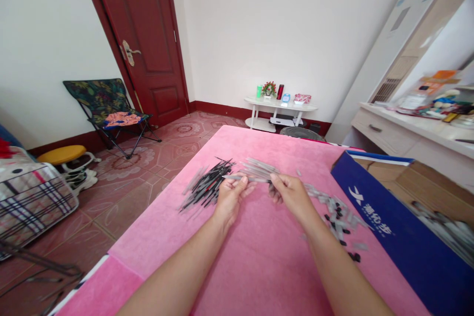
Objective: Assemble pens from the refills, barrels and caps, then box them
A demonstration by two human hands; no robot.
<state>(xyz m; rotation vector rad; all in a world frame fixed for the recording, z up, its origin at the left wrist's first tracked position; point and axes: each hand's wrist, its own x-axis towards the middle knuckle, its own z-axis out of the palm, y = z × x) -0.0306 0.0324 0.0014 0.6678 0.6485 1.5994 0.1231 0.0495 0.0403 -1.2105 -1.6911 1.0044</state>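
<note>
Pen (257, 179) above pink-covered counter (259, 261), L hand (231, 195) pinching it nr tapered tip, R hand (291, 191) gripping other end; loose pinch or crooked tug could drop it nr the black refills (207, 185).

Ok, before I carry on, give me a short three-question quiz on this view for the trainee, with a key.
1. True or false: the blue box stands to the right of the right hand.
2. Multiple choice: what does the left hand hold? A) a spoon; B) a grey pen; C) a pair of scissors.
3. Short answer: which of the two hands is nearer the heap of thin black sticks on the pink cloth?

Key: 1. True. 2. B. 3. The left hand.
</note>
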